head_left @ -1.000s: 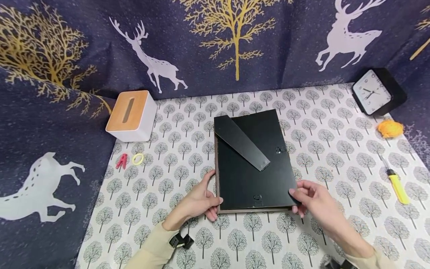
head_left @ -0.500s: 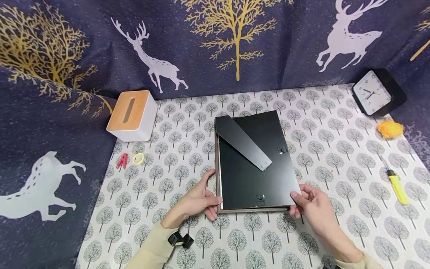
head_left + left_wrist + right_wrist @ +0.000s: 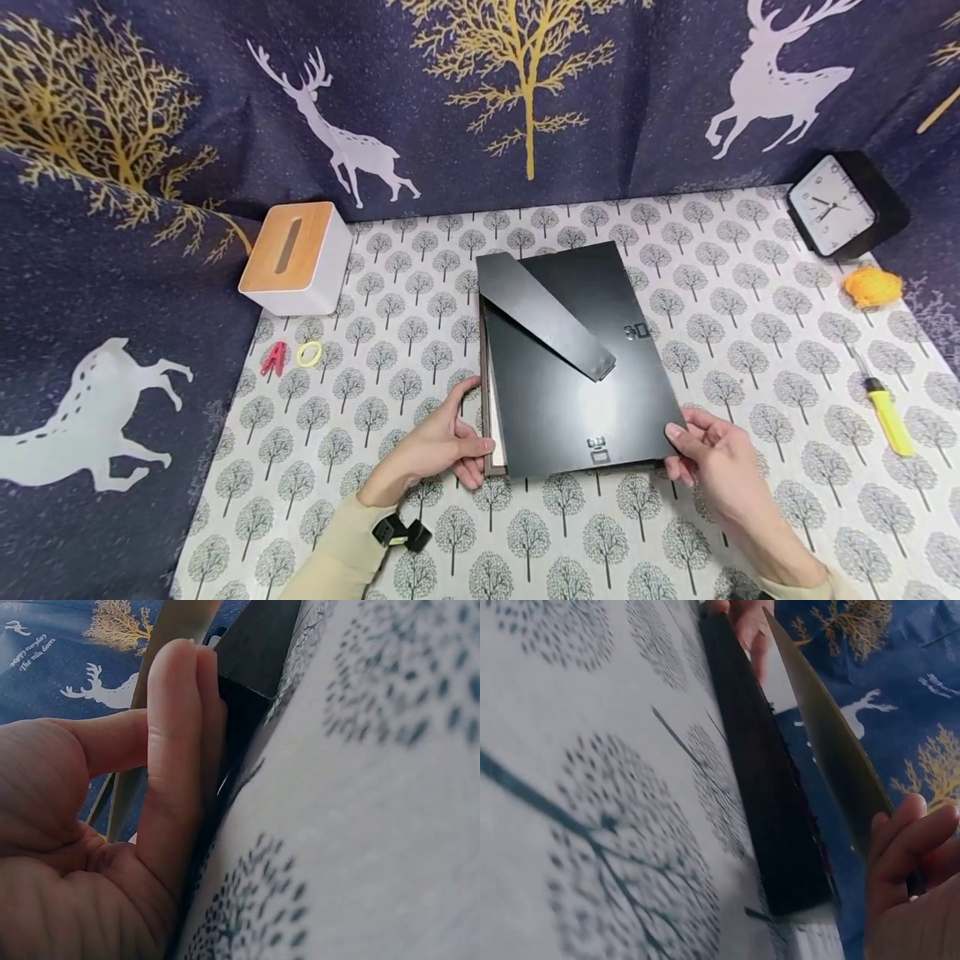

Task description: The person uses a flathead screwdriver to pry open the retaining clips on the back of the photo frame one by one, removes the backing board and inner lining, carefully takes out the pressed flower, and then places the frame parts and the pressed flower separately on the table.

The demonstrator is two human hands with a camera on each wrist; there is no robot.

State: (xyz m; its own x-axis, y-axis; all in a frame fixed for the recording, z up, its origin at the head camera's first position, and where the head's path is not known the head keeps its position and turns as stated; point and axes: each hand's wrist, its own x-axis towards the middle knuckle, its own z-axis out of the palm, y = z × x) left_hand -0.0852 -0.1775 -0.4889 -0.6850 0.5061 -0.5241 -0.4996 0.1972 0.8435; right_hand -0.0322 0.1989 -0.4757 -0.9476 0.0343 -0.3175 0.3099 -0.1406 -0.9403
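Note:
A black backing board (image 3: 577, 417) with a fold-out stand strip (image 3: 547, 317) and small metal hangers lies tilted over a picture frame (image 3: 486, 392), most of which it hides. My right hand (image 3: 716, 454) pinches the board's lower right corner between thumb and fingers. In the right wrist view the board (image 3: 832, 735) is raised apart from the dark side of the frame (image 3: 761, 772). At the frame's lower left corner, my left hand (image 3: 446, 446) grips the edge, thumb on top. A strip of pale surface shows inside the frame beside that thumb.
On the left stand a tissue box (image 3: 296, 258) with a wooden lid, a red clip (image 3: 274, 358) and a yellow ring (image 3: 308, 354). To the right are a black clock (image 3: 843, 204), orange yarn (image 3: 872, 287) and a yellow-handled screwdriver-like tool (image 3: 888, 417).
The backing board has come up out of the frame and shifted right and toward me, along with my right hand. My left hand has stayed on the frame's corner.

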